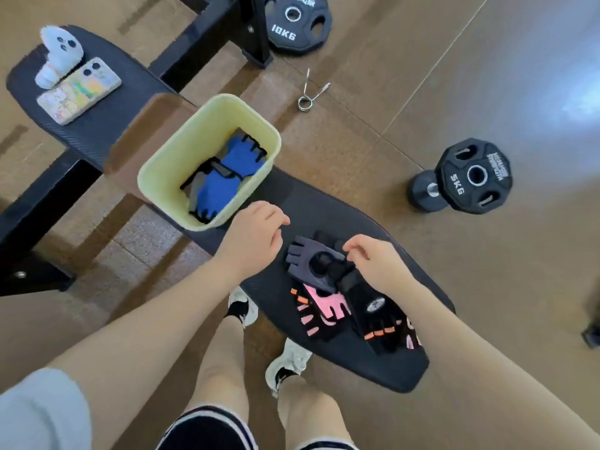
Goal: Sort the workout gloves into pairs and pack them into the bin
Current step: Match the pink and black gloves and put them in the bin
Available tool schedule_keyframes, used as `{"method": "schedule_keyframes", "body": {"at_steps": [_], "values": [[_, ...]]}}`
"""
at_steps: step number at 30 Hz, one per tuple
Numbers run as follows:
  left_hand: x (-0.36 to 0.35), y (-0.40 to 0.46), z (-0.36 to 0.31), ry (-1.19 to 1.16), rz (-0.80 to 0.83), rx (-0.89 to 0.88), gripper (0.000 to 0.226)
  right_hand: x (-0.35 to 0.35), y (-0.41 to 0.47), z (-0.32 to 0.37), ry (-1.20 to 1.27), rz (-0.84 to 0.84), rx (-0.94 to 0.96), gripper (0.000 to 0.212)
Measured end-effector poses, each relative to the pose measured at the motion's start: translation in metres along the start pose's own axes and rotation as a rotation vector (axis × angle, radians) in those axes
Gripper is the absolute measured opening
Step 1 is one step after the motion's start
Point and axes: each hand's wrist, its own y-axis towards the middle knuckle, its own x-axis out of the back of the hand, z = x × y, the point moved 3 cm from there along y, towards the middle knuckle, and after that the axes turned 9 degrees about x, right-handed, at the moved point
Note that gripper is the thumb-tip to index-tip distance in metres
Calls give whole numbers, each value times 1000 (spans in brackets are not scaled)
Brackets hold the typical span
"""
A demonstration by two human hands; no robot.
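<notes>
Now right hand [378, 261] pinching grey glove [311, 264] — fingers pointing toward bin [168, 164]; left hand [253, 235] loose, empty.

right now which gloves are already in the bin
The blue gloves alone lie inside the yellow bin. The grey glove, the pink gloves and the black glove with orange tabs are on the bench pad.

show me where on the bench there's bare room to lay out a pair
Bare padding lies between the yellow bin and the glove pile, under the left hand. Another free strip runs along the bench's near end. The pile's patch under the right hand is crowded.
</notes>
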Motion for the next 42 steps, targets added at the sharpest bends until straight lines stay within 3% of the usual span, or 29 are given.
{"method": "schedule_keyframes", "body": {"at_steps": [4,7,9,12,14,16,20,22,26,30,34,38,42], "values": [[-74,-34,-43,6,252,41,32,-34,-71,-68,106,-4,-141,22],[-111,-52,-62,-39,502,172,41,-58,-101,-103,41,-23,-208,25],[-125,-56,-71,-60,563,215,40,-74,-113,-119,-41,-42,-194,25],[-134,-52,-64,7,388,302,27,-101,-114,-123,-368,-29,41,25],[-142,-42,-55,-13,245,302,23,-114,-101,-123,-472,-140,167,42],[-156,-37,-47,9,203,120,24,-130,-79,-127,-438,-252,165,49],[-196,-39,-28,234,151,-391,31,-146,-48,-142,-260,-486,92,37],[-213,-36,-15,276,83,-438,41,-149,-40,-153,-249,-558,66,41],[-236,-27,9,208,-30,-433,55,-148,-25,-156,-449,-515,101,48],[-241,-20,22,157,-56,-542,63,-138,-23,-163,-250,-604,93,26],[-240,-22,26,284,-62,-656,79,-130,-27,-172,-12,-807,98,17],[-236,-23,17,370,-110,-712,59,-124,-46,-167,181,-933,169,12],[-228,-30,3,333,-126,-731,37,-125,-66,-156,-125,-927,180,28]]}}
